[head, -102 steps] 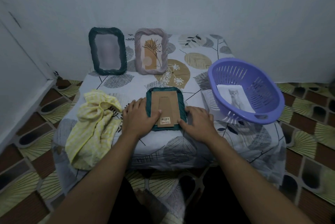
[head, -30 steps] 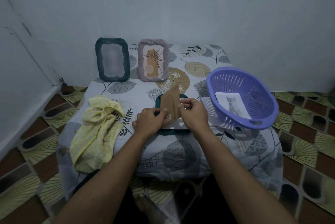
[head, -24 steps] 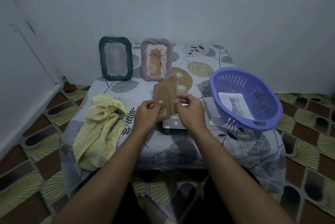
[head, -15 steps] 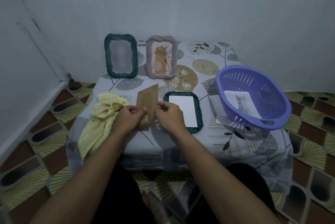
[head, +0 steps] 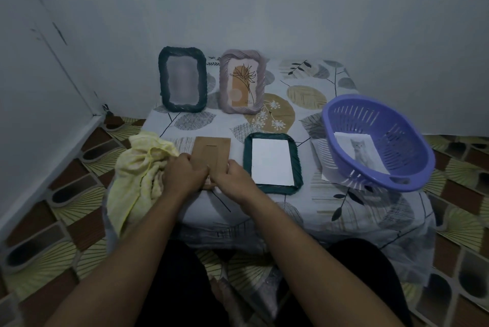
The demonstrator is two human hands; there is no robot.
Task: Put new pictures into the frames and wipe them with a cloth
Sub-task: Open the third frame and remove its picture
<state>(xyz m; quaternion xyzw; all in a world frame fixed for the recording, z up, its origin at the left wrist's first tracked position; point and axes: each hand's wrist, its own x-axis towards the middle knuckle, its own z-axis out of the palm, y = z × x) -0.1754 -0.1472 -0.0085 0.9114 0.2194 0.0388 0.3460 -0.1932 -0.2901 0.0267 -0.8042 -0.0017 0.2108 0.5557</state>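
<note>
A brown cardboard frame backing lies flat on the table between the cloth and the open frame. My left hand and my right hand both grip its near edge with curled fingers. To its right a dark green frame lies face down with a white sheet showing in its opening. A crumpled yellow cloth hangs over the table's left edge beside my left hand. A cat picture lies inside the purple basket.
Two frames stand at the back against the wall: a dark green frame and a pale mauve frame with a plant print. The small table wears a leaf-patterned cover. Patterned floor tiles surround it.
Both hands lifted the cardboard backing off the face-down green frame, carried it left and laid it flat beside the cloth. The white sheet inside the frame is now uncovered.
</note>
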